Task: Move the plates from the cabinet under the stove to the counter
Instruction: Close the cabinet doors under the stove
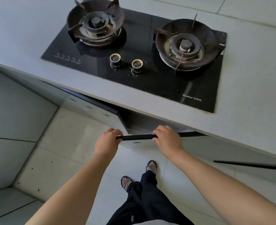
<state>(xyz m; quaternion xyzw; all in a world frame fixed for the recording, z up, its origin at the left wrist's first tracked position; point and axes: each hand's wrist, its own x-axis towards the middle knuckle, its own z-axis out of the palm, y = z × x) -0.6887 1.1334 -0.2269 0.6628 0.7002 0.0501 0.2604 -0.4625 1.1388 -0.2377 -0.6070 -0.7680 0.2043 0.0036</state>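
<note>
Under the black glass gas stove [139,78], a grey cabinet door [137,142] with a dark top edge stands partly swung out. My left hand [107,142] grips the left end of that top edge. My right hand [167,138] grips the same edge further right. Behind the door the cabinet opening [137,122] is dark, and no plates show inside it. The grey counter [255,88] runs around the stove.
A second cabinet door [88,108] to the left is also swung out. Another dark door edge [250,165] juts out at the right. My feet in sandals [152,167] stand on the pale tiled floor below. Two burners and two knobs [126,64] sit on the stove.
</note>
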